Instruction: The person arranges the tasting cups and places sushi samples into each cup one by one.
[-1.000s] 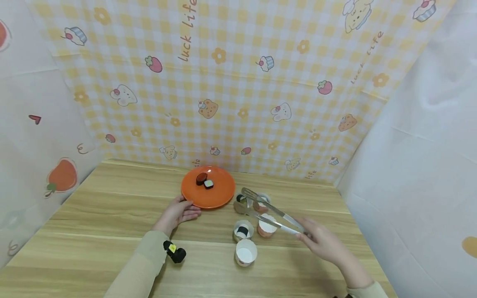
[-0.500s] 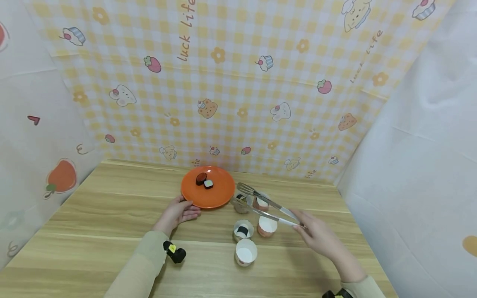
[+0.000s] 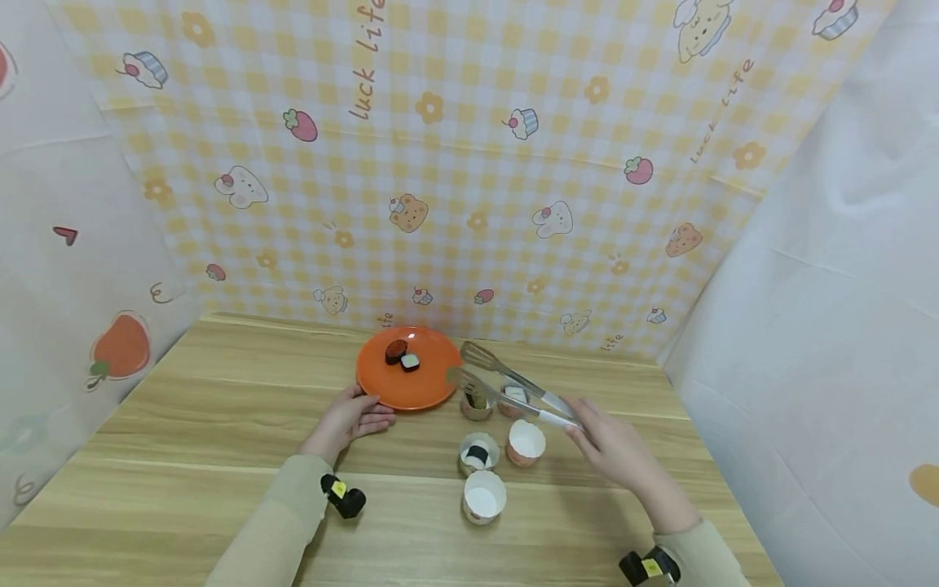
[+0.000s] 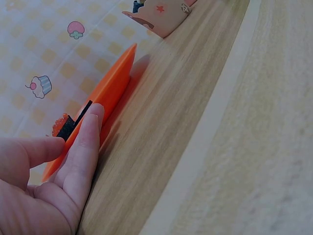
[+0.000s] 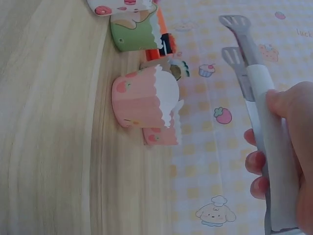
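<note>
An orange plate [image 3: 433,383] bears a roe-topped sushi piece [image 3: 396,351] and a small sushi roll [image 3: 410,363]. My left hand [image 3: 354,421] pinches the plate's near-left rim, thumb above and fingers along the underside, as the left wrist view shows. In my right hand [image 3: 614,452] are metal tongs [image 3: 546,400] with pale handles, gripped with their arms spread and nothing seen between the tips. The tips hover by the plate's right edge, over a paper cup [image 3: 477,413] with something greenish-brown inside. Beside it stands another cup [image 3: 513,410], partly covered by the tongs.
Nearer me stand a pink cup [image 3: 525,456], a cup [image 3: 469,467] with a white piece banded in black, and a white cup [image 3: 484,511]. A checked cloth [image 3: 469,163] hangs behind the wooden table [image 3: 242,391]; white sheets flank both sides.
My right hand has moved left and away from me, and the tongs' tips have shifted from above the back cups toward the plate's right edge. My left hand and the plate stay put.
</note>
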`<state>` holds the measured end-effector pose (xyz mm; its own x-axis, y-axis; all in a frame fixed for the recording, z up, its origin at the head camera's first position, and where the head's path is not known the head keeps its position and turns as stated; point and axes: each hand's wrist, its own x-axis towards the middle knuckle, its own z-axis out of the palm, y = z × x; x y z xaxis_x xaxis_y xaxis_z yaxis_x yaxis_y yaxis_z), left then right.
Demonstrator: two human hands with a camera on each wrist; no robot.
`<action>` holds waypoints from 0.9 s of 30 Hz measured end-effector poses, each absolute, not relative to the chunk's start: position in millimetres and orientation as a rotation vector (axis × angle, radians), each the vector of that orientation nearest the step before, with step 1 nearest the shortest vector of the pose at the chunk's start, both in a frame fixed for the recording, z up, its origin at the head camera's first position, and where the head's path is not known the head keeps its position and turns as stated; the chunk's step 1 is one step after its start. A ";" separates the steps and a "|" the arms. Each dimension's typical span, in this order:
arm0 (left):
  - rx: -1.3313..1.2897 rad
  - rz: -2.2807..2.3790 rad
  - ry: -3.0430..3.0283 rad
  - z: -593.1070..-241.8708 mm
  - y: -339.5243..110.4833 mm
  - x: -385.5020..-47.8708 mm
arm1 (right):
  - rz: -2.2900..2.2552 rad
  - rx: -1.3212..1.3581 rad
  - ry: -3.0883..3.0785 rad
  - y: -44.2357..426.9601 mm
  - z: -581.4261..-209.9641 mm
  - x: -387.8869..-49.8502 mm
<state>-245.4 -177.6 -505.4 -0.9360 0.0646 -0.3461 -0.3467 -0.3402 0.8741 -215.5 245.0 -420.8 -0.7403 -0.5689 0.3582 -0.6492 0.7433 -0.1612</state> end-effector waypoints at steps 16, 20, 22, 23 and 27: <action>-0.359 2.353 1.655 -505.9 -179.4 -244.9 | 0.322 0.897 -2.662 229.6 -422.1 -239.6; -0.358 2.348 1.652 -506.9 -180.0 -245.6 | 0.272 0.912 -2.633 221.3 -420.3 -246.6; -0.365 2.347 1.651 -507.0 -180.1 -246.1 | 0.255 0.929 -2.618 217.5 -419.9 -250.2; -0.367 2.345 1.650 -507.0 -180.1 -246.3 | 0.251 0.933 -2.613 215.7 -419.4 -251.6; -0.380 2.342 1.648 -507.3 -179.8 -246.6 | 0.219 0.940 -2.612 209.6 -419.1 -258.1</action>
